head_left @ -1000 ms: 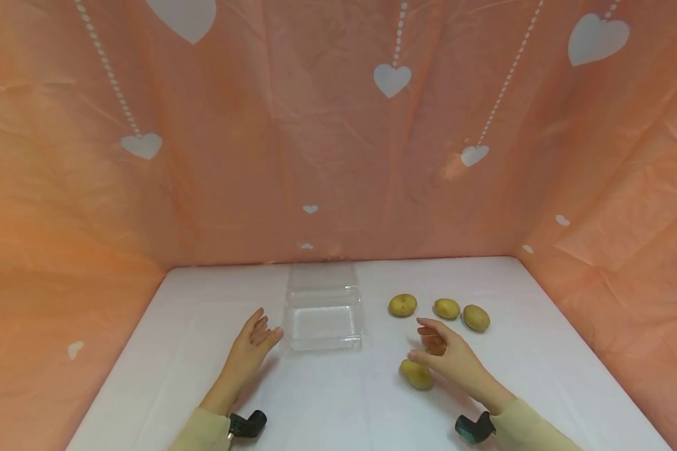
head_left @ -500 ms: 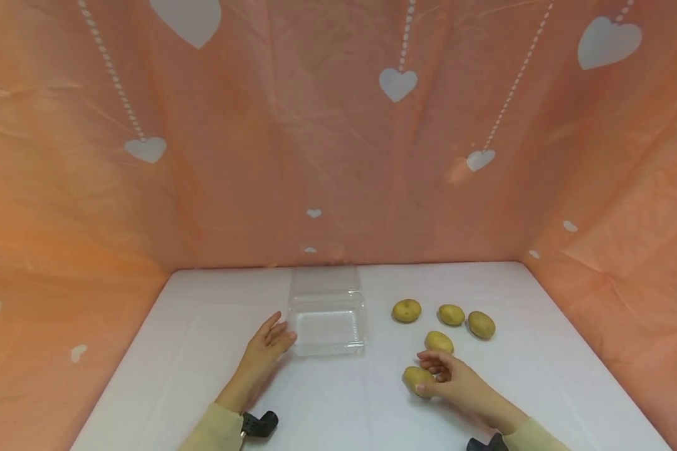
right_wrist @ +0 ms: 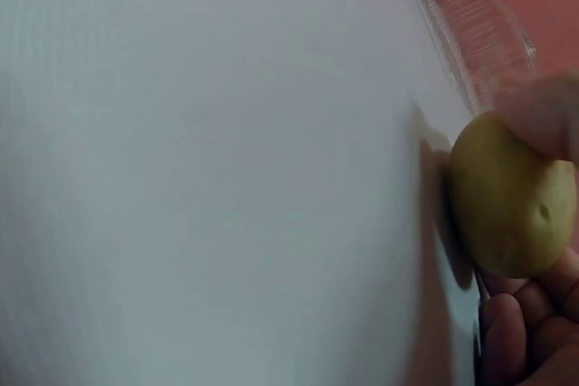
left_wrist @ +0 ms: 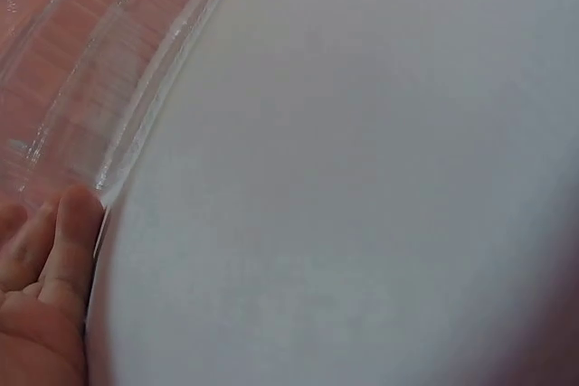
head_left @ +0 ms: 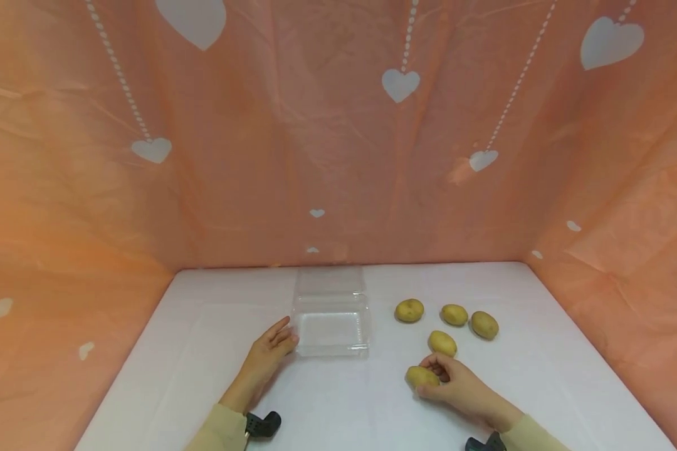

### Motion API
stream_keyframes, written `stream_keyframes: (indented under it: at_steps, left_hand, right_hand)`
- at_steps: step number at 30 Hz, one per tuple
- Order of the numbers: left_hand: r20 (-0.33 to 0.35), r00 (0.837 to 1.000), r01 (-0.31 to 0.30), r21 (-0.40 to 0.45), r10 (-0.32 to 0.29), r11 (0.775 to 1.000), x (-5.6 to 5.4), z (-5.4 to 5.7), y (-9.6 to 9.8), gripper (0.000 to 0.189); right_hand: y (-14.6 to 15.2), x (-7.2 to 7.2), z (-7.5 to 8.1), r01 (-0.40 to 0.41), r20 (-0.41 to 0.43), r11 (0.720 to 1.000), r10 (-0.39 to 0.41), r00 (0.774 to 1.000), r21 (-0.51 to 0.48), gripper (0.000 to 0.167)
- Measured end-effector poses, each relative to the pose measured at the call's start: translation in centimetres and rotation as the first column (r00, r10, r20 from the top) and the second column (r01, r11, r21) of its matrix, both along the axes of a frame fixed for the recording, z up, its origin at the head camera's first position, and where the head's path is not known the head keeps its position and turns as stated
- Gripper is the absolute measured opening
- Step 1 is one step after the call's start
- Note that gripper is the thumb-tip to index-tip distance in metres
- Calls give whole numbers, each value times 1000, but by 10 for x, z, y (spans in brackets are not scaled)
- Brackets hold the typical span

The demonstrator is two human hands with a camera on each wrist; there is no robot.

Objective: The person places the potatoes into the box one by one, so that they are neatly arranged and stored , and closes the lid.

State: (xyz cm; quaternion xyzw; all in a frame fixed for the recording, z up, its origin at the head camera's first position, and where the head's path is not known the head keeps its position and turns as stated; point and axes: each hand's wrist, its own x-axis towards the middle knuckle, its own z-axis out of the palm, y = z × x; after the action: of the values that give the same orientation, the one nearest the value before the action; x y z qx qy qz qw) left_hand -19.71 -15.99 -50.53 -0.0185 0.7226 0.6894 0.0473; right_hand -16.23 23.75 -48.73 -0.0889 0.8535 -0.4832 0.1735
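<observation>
Potato [right_wrist: 508, 210], yellow-brown, oval, smooth-skinned, lightly pitted, clear plastic container [head_left: 331, 331] standing open

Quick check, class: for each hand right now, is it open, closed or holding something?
Left hand: open, beside the clear container.
Right hand: holding a potato.
</observation>
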Motion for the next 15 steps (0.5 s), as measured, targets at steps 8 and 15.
stream_keyframes:
  at_steps: [8,15]
  left_hand:
    - [-26,1000,8,68,-6,998,1,2,-1,60]
    - [-30,999,14,69,-12,998,2,1,-1,61]
  right_hand:
    - [0,1,0,34,-14,999,-34,999,-19,42]
    - [-1,3,-3,61,-16,998,-61,998,-17,42]
